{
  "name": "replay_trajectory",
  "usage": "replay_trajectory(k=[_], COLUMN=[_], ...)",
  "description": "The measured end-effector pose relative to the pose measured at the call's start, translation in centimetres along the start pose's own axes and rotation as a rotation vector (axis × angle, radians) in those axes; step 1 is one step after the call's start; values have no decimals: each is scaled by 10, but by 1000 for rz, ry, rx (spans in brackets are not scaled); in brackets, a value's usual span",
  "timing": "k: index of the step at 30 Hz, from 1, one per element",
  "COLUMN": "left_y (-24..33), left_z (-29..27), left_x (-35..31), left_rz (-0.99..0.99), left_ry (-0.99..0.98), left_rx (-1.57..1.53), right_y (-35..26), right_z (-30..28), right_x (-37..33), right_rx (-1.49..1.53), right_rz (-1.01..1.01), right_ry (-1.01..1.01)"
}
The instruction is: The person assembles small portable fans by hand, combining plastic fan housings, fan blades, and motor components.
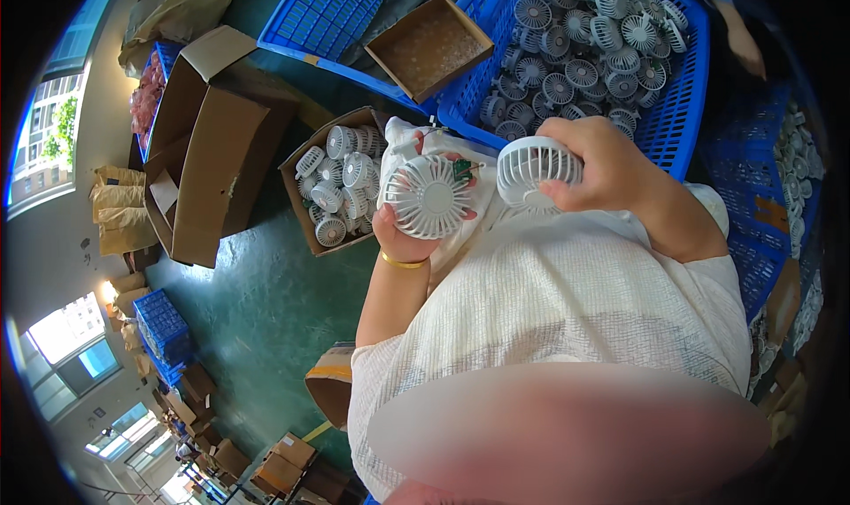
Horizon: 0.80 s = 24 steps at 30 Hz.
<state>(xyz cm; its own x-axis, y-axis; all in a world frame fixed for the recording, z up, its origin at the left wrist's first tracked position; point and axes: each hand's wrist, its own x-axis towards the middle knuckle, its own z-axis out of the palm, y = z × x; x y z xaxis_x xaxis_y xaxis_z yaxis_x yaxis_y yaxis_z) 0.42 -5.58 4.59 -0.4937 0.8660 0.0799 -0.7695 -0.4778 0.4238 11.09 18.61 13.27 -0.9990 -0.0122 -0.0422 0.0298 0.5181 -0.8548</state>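
In my left hand [400, 237] is a white round fan head [431, 200], its slatted grille facing up. A small green circuit board [462, 170] shows at that fan's upper right edge. My right hand [606, 164] grips another white fan head [534, 173] by its rim, tilted so that its slatted side shows. The two fan heads are apart, held side by side above my lap. Just beyond my right hand stands a blue plastic crate [677, 142] heaped with several grey-white fan heads [580, 71].
Left of my hands, a cardboard box [305, 211] holds several white fan heads. A shallow cardboard tray [431, 49] rests by a blue basket [332, 14]. Large open cartons [221, 151] stand further left on the green floor [257, 301]. Another person's arm [742, 40] shows at the upper right.
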Motion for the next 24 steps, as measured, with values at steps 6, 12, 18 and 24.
replay_trajectory(k=[6,12,18,24], left_y=[-1,0,-5,1], left_z=[0,3,-7,9], left_x=[-12,-11,-21,-10], left_rz=[108,41,162,80], left_ry=[222,87,162,120], left_rx=[251,-30,97,-314], right_y=[-10,-3,10,7], right_z=[-8,6,0,-4], right_x=[-8,-9,-11,-9], right_rx=[-153,-89,395,194], right_rz=[-32,104,110,16], right_ry=[-7,9,-129,-26])
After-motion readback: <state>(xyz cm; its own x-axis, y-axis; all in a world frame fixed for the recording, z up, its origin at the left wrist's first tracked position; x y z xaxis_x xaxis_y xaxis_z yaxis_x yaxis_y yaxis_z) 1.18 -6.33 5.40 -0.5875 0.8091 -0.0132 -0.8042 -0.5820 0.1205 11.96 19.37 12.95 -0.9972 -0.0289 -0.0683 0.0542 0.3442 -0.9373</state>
